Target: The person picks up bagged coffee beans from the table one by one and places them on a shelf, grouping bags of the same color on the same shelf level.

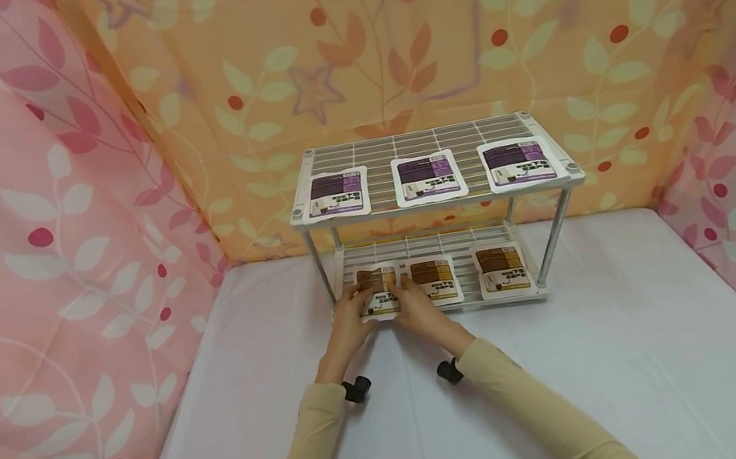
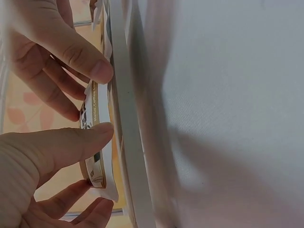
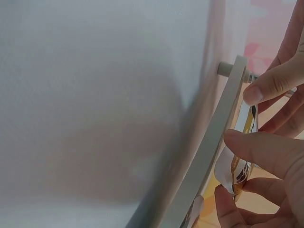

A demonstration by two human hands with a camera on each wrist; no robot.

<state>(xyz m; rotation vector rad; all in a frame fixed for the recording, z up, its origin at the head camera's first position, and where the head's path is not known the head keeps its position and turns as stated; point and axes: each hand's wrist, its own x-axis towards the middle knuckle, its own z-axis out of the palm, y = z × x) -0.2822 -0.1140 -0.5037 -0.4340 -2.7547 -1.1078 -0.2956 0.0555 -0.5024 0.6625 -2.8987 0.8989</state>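
Observation:
A white pouch with a brown label lies at the left end of the lower rack shelf. My left hand grips its left edge, and my right hand grips the right edge. In the left wrist view, "Coffee" can be read on the pouch, and both thumbs are at its front side. The right wrist view shows the same pouch between the hands, close to the shelf's front bar. Two similar brown pouches, a middle one and a right one, lie beside it.
The upper shelf carries three purple-labelled pouches: left, middle and right. Metal posts stand at the rack's corners. A white cloth covers the table, with patterned curtains around it.

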